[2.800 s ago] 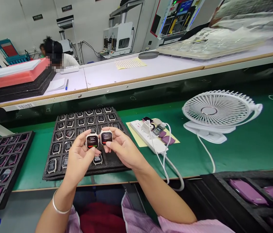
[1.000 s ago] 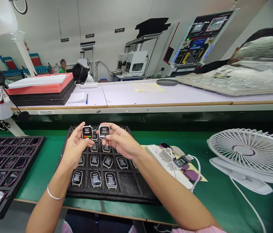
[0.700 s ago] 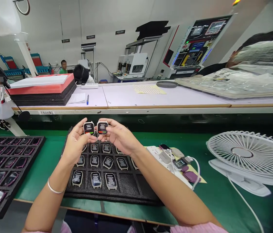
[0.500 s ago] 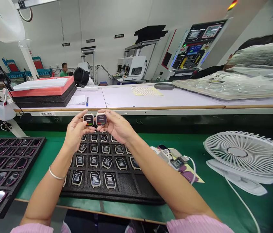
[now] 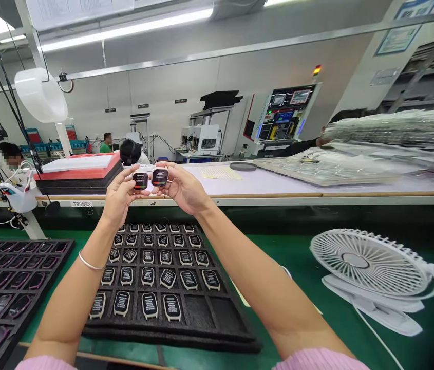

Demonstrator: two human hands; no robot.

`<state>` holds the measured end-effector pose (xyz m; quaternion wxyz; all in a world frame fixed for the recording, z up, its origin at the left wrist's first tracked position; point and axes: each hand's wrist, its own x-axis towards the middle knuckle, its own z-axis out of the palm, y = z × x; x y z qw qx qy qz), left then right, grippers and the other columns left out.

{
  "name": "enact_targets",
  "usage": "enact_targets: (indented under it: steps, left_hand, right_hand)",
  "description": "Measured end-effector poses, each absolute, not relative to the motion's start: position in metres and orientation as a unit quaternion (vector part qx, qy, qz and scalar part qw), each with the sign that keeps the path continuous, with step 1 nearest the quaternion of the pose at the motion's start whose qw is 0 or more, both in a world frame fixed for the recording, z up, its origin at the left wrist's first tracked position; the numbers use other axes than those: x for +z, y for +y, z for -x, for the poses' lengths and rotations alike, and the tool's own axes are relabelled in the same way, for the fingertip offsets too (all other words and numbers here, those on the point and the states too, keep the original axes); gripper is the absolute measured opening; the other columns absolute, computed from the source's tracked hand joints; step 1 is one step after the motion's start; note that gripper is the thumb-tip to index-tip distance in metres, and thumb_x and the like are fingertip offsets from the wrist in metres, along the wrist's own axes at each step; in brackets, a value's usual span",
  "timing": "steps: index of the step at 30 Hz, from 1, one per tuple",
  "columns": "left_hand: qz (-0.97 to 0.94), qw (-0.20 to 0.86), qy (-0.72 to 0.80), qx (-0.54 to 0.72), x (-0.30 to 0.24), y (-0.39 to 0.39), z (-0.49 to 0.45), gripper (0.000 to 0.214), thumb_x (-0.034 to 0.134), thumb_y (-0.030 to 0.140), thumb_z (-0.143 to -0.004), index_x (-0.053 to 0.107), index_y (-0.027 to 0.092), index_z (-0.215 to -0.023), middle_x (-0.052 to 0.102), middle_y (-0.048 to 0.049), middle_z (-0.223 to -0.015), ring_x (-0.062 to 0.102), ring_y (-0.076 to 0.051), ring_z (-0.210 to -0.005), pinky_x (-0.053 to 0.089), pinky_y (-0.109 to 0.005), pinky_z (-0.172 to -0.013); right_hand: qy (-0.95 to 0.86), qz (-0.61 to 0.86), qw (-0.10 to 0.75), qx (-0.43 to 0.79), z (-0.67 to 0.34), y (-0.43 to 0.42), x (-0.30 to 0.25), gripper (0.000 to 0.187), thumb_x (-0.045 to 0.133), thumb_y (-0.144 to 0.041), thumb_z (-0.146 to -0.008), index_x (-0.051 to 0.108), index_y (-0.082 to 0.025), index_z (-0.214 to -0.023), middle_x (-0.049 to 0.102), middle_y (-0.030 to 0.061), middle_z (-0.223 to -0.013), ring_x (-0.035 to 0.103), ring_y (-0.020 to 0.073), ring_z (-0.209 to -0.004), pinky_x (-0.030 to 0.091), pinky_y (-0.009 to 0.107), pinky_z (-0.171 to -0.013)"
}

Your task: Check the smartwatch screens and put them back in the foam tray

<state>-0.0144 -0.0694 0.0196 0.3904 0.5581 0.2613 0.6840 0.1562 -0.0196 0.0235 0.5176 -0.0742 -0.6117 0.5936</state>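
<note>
Now my left hand [image 5: 118, 198] pinched small black-screened watch body [image 5: 140, 180]; right hand [image 5: 182, 187] pinched its twin [image 5: 159, 177], side by side, raised above black foam tray [image 5: 201, 318]. Judged: comparing screens; next needs empty pockets.

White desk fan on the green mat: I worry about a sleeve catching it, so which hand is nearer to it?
Right. The right hand is raised left of the white desk fan, well clear of it; the left hand is farther left.

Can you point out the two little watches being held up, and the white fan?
Left watch [image 5: 140, 180], head view: its dark screen.
Right watch [image 5: 159, 177], head view: its dark screen.
White fan [image 5: 359, 261], head view: its round grille.
</note>
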Motion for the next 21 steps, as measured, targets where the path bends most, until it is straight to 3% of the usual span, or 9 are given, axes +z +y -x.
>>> enact_targets:
  steps: [10,21]
  left_hand:
    - [-0.587,0.368,0.232,0.682,0.038,-0.079,0.01,0.042,0.063,0.026,-0.076,0.065,0.021,-0.118,0.071,-0.0023,-0.088,0.071,-0.016,-0.064,0.06,-0.035,-0.069]
    - [-0.596,0.348,0.244,0.681,0.039,-0.083,0.003,0.055,0.068,0.015,-0.069,0.063,0.021,-0.123,0.074,-0.0026,-0.095,0.071,-0.013,-0.066,0.062,-0.03,-0.071]
  right_hand:
    - [-0.638,0.054,0.513,0.572,-0.166,-0.033,0.048,0.031,0.063,-0.031,-0.082,0.058,-0.02,-0.11,0.073,0.0062,-0.094,0.068,0.0178,-0.066,0.054,0.033,-0.067]
    - [-0.67,0.055,0.515,0.532,-0.173,-0.038,0.05,0.047,0.066,-0.014,-0.067,0.061,-0.022,-0.112,0.072,0.0018,-0.095,0.07,0.0172,-0.071,0.056,0.033,-0.069]
